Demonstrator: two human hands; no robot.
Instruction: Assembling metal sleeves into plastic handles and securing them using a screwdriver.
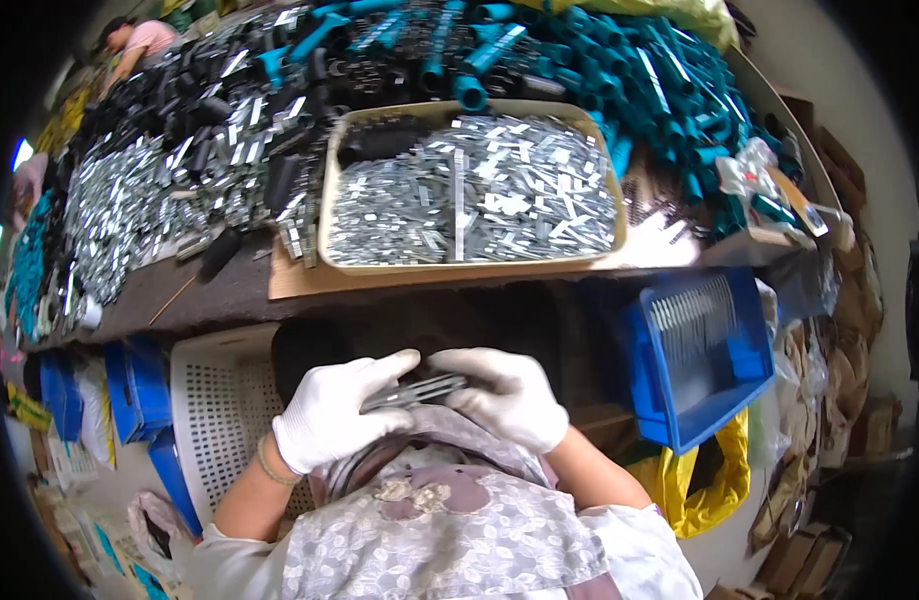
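White gloves cover both of my hands, which meet above my lap in front of the table edge. My left hand [345,408] is closed on one end of a few slim grey metal strips [416,391], thumb along the top. From the other side my right hand [510,396] curls round the strips' right end; its fingers are slightly blurred. The exact shape and number of the strips cannot be made out. Beyond my hands, a cream tray [410,268] full of short shiny metal pieces [520,190] sits on the table, with a longer metal bar standing out in its middle.
Teal tubes [620,75] and black tubes [195,110] heap behind the tray; loose metal pieces [130,210] pile left. A blue crate [670,400] holding rowed metal parts stands right, above a yellow bag [680,500]. A white perforated basket [220,400] is left. Another person [145,40] sits far left.
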